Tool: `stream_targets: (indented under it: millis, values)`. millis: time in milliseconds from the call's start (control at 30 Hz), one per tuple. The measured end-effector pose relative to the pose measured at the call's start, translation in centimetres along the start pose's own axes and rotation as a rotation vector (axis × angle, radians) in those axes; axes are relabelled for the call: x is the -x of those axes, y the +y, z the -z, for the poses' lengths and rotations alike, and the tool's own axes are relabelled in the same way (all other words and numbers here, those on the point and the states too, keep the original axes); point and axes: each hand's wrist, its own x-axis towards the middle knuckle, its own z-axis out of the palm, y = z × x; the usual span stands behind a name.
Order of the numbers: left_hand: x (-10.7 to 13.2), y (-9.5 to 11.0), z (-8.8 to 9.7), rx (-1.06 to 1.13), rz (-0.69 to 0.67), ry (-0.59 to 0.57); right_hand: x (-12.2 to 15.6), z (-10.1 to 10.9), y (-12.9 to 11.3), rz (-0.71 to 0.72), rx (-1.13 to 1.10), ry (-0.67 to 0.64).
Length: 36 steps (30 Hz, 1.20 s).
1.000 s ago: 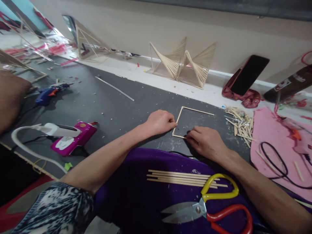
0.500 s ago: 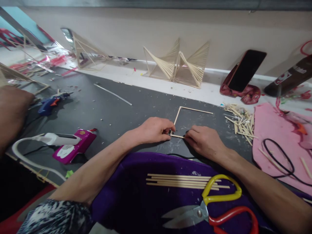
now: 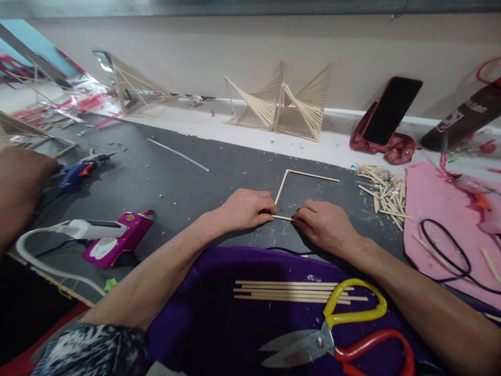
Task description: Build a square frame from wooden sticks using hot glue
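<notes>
A thin wooden stick (image 3: 283, 218) lies on the grey tabletop between my hands. My left hand (image 3: 248, 210) is closed, its thumb and fingertips pressing the stick's left end at a corner. From that corner a second stick (image 3: 282, 186) runs up to a third stick (image 3: 313, 176), making an open-sided frame. The stick's right end is pinched by my right hand (image 3: 326, 222); those fingertips are partly hidden. Below, several loose sticks (image 3: 289, 291) rest on purple cloth (image 3: 183, 308), beside scissors (image 3: 321, 342) with yellow and red handles.
Stick models (image 3: 254, 107) stand along the wall near a propped phone (image 3: 392, 110). Cut stick pieces (image 3: 385, 196) lie right, beside pink foam (image 3: 426, 209). On the left are a blue glue gun (image 3: 74, 175), a magenta power strip (image 3: 117, 240) and another person's hand (image 3: 25, 177).
My left fingers have closed down over the corner, covering the small gap seen there before. The right hand keeps its pinch. The view has shifted slightly.
</notes>
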Motion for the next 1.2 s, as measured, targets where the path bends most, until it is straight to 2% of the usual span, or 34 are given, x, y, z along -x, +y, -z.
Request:
stream_targets:
  millis: [267,600,700,967,1200]
  values:
    - [-0.2,0.0,-0.2,0.005,-0.017,0.003,0.0,0.1,0.1,0.017,0.013,-0.003]
    - [-0.2,0.5,-0.4,-0.098,0.022,0.013,0.0,0.2,0.0,0.013,-0.006,-0.009]
    - [-0.2,0.4,-0.4,-0.051,0.033,0.020,0.0,0.1,0.0,0.020,-0.012,0.003]
    - [0.2,-0.9,0.4,0.244,0.060,-0.003,0.1,0.2,-0.1,0.009,-0.009,-0.009]
    - [0.2,-0.7,0.1,0.155,0.033,0.008,0.0,0.1,0.0,0.019,-0.012,-0.007]
